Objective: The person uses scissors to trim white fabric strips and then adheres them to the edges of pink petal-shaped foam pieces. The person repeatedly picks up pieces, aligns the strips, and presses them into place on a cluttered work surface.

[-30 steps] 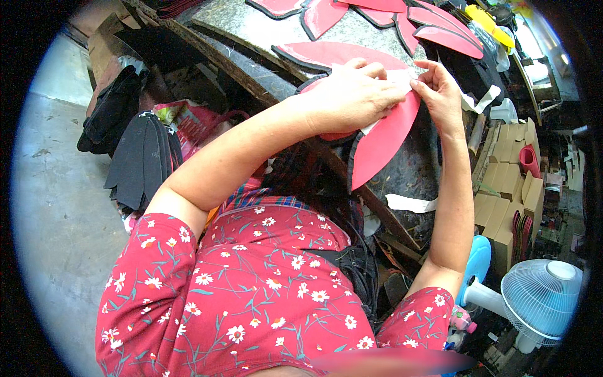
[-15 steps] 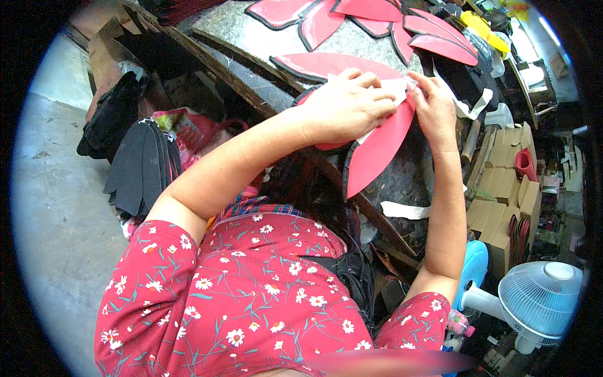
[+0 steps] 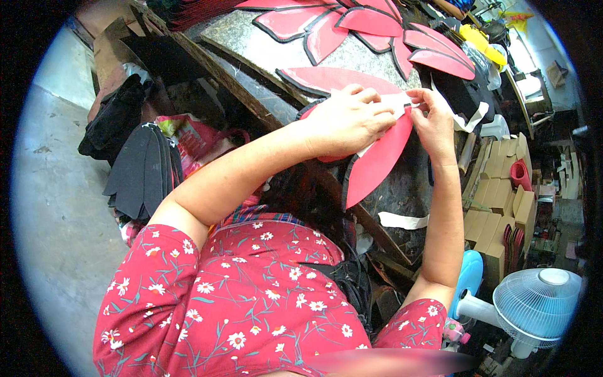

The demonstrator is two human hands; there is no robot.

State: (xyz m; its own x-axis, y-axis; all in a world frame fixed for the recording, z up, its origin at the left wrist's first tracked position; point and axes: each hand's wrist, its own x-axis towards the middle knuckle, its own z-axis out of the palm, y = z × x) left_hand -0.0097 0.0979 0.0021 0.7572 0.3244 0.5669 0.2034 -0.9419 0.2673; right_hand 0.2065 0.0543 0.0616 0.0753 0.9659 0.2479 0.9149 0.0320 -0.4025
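Observation:
A pink petal-shaped piece (image 3: 380, 164) with a black edge slants below my hands. My left hand (image 3: 352, 120) is closed over its upper part, fingers curled and pressing on a white strip (image 3: 397, 100) there. At the piece's upper tip, my right hand (image 3: 433, 125) pinches with thumb and forefinger. A short black bit of edge shows beside that pinch; exactly what lies between the fingertips is hidden. Another pink petal-shaped piece (image 3: 333, 78) extends behind my left hand, its black rim at the left end.
Several black-edged pink pieces (image 3: 369, 21) lie on a grey slab (image 3: 279, 53) at the back. White strips (image 3: 403, 220) are scattered on the dark tabletop. Black pointed sheets (image 3: 139, 173) hang at left. Cardboard boxes (image 3: 496, 182) and a blue fan (image 3: 539, 305) stand at right.
The view has shifted slightly, so the table pieces sit lower. My right hand's fingertips have come down along the tip, and a black bit of edge now shows beside them. My left hand keeps its hold.

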